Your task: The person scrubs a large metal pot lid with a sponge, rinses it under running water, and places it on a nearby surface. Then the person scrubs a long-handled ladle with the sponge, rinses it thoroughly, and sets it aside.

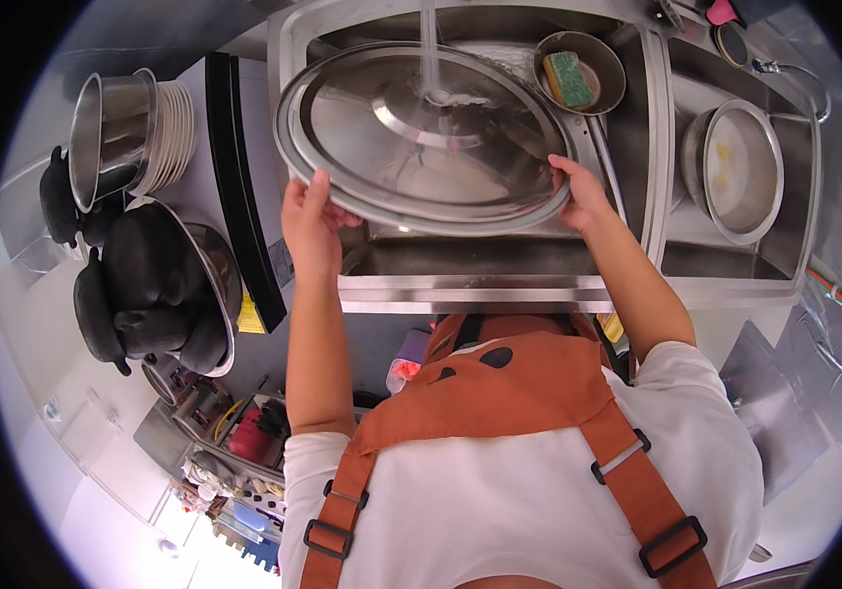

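A large round stainless-steel lid or shallow pan is held over the left basin of a steel sink. It tilts so that its inner face shows. My left hand grips the rim at the near left, thumb on top. At the near right, my right hand grips the same rim with its thumb over the edge. A stream of water falls onto the middle of the steel piece and spreads there. Beyond my right hand, a small frying pan rests in the basin with a green and yellow sponge inside.
Nested metal bowls sit in the right basin. To the left stand a steel pot, stacked pale plates and a bowl heaped with dark elongated things. A black-edged panel borders the sink's left side.
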The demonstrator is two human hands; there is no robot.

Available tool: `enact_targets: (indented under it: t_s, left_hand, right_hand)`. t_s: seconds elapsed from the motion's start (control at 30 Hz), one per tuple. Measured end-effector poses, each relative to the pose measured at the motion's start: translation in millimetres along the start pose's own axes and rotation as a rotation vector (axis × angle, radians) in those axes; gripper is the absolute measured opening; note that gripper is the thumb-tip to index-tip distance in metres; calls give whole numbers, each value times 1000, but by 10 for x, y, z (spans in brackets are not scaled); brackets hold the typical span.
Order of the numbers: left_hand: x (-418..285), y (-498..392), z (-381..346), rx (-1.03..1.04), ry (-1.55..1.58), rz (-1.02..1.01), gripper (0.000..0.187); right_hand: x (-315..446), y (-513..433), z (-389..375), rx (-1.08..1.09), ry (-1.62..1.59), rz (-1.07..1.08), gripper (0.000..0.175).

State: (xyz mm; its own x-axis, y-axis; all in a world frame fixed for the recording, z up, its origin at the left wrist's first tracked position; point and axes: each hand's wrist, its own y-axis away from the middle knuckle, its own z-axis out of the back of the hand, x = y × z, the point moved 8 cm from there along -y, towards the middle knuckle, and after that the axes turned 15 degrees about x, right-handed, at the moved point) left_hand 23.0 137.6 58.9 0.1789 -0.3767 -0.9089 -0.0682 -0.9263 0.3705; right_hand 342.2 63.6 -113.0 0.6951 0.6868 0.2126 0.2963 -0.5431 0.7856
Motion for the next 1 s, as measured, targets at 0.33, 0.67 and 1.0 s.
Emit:
enact_targets:
  t_s: [0.33, 0.67, 1.0]
  left_hand:
    - [-607, -545, -221, 43, -130, 113, 31]
    - [571, 341, 357, 29, -47, 304, 29]
    - [1405, 484, 440, 13, 4, 504, 31]
  right_hand:
    - [450, 192, -424, 111, -3, 33, 18]
    - [-284, -255, 258, 44, -55, -115, 16]
    - [147, -952, 825, -121, 279, 111, 19]
